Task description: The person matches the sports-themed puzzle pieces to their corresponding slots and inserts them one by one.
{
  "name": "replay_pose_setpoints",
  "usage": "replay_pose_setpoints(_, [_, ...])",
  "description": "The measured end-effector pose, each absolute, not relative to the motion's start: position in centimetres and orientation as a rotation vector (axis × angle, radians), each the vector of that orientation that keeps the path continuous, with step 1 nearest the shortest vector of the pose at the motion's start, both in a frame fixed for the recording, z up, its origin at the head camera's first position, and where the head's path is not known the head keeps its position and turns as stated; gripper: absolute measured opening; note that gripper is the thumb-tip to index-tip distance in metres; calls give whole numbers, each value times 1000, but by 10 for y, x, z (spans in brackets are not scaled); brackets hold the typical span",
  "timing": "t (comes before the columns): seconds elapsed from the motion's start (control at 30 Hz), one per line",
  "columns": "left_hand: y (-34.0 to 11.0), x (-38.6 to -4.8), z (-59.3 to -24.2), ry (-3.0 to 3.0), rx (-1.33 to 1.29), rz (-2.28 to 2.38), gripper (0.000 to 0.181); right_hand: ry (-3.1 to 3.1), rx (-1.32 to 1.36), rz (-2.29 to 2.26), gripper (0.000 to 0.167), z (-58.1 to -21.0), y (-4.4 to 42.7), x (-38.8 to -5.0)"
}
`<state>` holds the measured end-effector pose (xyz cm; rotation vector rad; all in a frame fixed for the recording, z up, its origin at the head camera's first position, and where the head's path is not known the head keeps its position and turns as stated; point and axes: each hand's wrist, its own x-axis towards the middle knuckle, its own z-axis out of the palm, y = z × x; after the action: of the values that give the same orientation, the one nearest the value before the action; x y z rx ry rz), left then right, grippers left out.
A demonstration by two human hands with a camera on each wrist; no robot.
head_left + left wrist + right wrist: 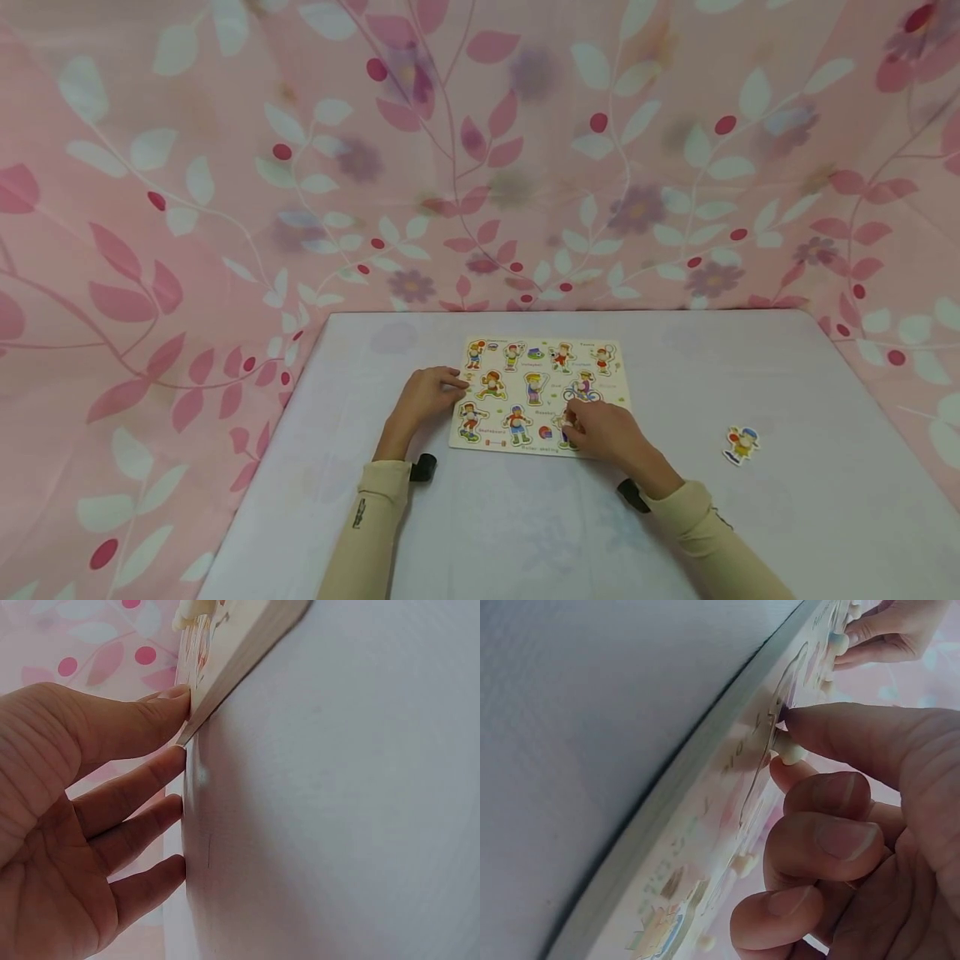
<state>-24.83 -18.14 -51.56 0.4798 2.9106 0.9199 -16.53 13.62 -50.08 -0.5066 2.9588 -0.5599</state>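
A wooden knob puzzle board (517,452) with printed sport figures lies flat on the table. My right hand (609,429) is over its lower right part. In the right wrist view, the thumb and index finger pinch a pale round knob (789,748) of a puzzle piece, whose outline lies at its slot; the other fingers are curled. Most of that piece (567,440) is hidden by the hand in the head view. At the board's left edge rests my left hand (426,396). In the left wrist view its thumb and fairly straight fingers (139,832) touch the board's edge and the table.
One loose puzzle piece (741,445), a figure in a blue cap, lies on the table right of the board. A pale cloth covers the table (495,533). Behind and beside it hangs a pink floral curtain (480,167). Each wrist bears a small black camera (423,467).
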Motion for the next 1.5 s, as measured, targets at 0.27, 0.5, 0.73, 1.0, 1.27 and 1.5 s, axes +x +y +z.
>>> replay_pose_setpoints(0.27, [-182,-249,-517,2924,518,934,15,2961,-458,-574,16,-494,139,-161])
replay_pose_setpoints(0.5, [-183,-248,-516,2923,515,920,15,2979,-388,-597,14,-484,156,-157])
replay_pose_setpoints(0.73, [-183,-248,-515,2933,516,924,15,3019,-345,-621,16,-472,179,-150])
replay_pose_setpoints(1.0, [-182,-248,-517,2915,524,926,15,3059,-223,-607,18,-465,219,-143])
replay_pose_setpoints(1.27, [-181,-249,-515,2901,503,951,15,3031,-98,-617,20,-467,260,-132])
replay_pose_setpoints(1.5, [-182,-248,-517,2901,459,931,15,3021,-47,-666,19,-475,292,-117])
